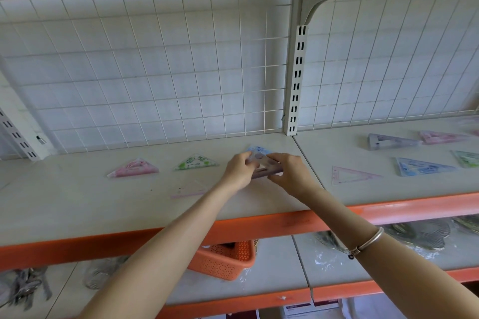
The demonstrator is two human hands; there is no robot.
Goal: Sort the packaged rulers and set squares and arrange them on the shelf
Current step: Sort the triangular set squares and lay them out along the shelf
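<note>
Both hands meet at the middle of the shelf [129, 204]. My left hand [237, 169] and my right hand [290, 172] grip a purple packaged set square [264, 167] between them, just above a blue packaged set square [255, 150] lying behind it. To the left lie a green set square [196, 162], a pink set square [133, 169] and a pale clear-pink set square [189, 190]. On the right shelf section lie a clear-pink triangle [350, 175], a blue one [422, 166], a purple one [390, 141], a pink one [440, 137] and a green one [467, 158].
A white wire grid [155, 72] backs the shelf, with a slotted upright post [296, 80] between sections. The shelf front edge is orange [259, 225]. Below, an orange perforated basket [223, 259] and wrapped metal items [420, 234] sit on the lower shelf.
</note>
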